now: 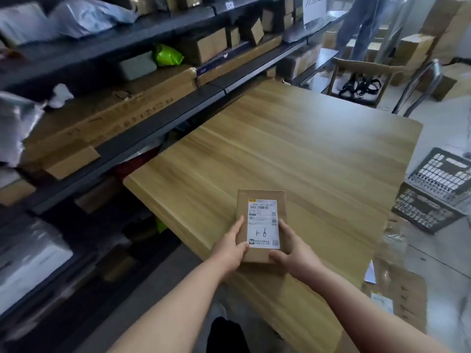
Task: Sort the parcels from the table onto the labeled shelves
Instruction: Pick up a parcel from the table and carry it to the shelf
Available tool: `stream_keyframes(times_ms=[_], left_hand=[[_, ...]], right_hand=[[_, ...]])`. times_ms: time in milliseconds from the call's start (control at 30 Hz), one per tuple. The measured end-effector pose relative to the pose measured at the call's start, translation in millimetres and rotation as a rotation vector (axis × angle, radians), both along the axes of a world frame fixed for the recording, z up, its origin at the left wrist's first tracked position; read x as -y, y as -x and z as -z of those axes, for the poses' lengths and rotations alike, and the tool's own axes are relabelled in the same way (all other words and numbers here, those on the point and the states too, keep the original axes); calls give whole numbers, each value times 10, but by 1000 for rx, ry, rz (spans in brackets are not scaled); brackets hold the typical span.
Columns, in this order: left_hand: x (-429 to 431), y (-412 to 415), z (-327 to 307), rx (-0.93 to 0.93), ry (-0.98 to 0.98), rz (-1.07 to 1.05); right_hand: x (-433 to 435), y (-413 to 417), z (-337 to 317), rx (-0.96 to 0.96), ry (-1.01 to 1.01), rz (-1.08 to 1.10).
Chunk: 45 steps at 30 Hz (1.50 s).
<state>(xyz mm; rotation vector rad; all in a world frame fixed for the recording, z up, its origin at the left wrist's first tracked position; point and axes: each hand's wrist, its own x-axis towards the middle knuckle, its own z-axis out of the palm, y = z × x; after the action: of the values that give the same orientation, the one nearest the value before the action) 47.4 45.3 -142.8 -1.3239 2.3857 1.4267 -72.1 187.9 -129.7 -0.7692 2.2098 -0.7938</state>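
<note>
Forearms: both bare, entering from the bottom edge at 6 o'clock and converging on one parcel; a dark shape between them at the bottom edge is too cut off to identify.
Left hand [230, 247]: closed on the left long edge of the cardboard parcel [262, 226], thumb lying on the top face beside the label, the other fingers hidden under the box.
Right hand [295, 253]: closed on the near right corner, thumb across the near edge, one fingertip resting on the top face at the label's right margin; remaining fingers hidden underneath.
Parcel position: over the near part of the wooden table [293, 154], just past 6 o'clock from frame centre; whether its underside rests on the wood or is raised cannot be told.
Parcel orientation: flat, label face up, long axis running from 6 toward 12 o'clock, near end covered by the hands.
Shipping label [263, 224]: white, barcodes at the top and right, handwritten marks that look like "1-6" low down; the fine print is too small to read.
Black crates [438, 184]: on the floor at 3 o'clock, beside the table's right edge.
Shelving rack [142, 138]: dark, running from 9 to 12 o'clock along the table's left side, holding cardboard boxes, grey poly mailers and a green bag [167, 56]; motion blur smears the nearest tiers.
White sign [314, 7]: at 12 o'clock, cut off by the top edge, unreadable.
Person's legs [362, 29]: at 1 o'clock, well apart, among stacked cartons.
</note>
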Motion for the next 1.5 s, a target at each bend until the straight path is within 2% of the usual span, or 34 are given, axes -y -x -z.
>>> stream_keyframes(times_ms=[300, 567, 800, 1067, 1233, 1500], left_hand=[[-196, -1028, -62, 19, -52, -290], [-115, -2342, -262, -143, -93, -550], [-230, -4173, -469, -158, 11, -803], [-616, -6227, -545, -172, 54, -1098], [-978, -7154, -714, -211, 91, -1312], [-1171, -8128, -935, -120, 161, -1547]], right_hand=[[93, -759, -131, 53, -25, -199], [554, -1807, -443, -42, 21, -482], [940, -3500, -613, -69, 43, -763], [1119, -5493, -660, 23, 88, -1032], [1181, -6546, -767, 65, 120, -1250], [1465, -7742, -819, 186, 147, -1465]])
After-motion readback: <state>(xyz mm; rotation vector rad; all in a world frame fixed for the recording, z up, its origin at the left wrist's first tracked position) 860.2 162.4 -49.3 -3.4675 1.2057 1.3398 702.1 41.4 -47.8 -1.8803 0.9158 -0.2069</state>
